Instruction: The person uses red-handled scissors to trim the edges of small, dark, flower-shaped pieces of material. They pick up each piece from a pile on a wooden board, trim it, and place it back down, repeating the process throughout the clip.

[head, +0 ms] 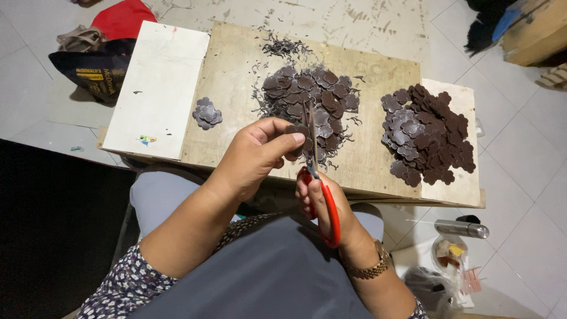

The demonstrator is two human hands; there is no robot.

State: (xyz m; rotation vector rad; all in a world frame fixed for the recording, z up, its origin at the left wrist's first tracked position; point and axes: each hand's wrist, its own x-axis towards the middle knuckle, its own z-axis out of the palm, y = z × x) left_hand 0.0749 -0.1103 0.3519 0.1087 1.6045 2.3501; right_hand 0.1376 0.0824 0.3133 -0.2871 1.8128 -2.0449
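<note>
My left hand (254, 155) pinches a small dark brown flower-shaped piece (297, 131) between thumb and fingers. My right hand (322, 204) grips red-handled scissors (322, 195), whose blades point up and meet the piece's edge. Both hands hover over the near edge of a plywood board (236, 77). Just beyond the blades lies a middle pile of brown flower pieces (313, 100) mixed with thin dark trimmings. A bigger pile of similar pieces (428, 133) lies to the right, and a small stack (207, 113) to the left.
A white board (156, 82) lies on the left part of the work surface. Bags (100, 59) sit on the tiled floor at far left. A metal cylinder (460, 228) and plastic bags (440, 277) lie by my right side. A cardboard box (534, 29) stands far right.
</note>
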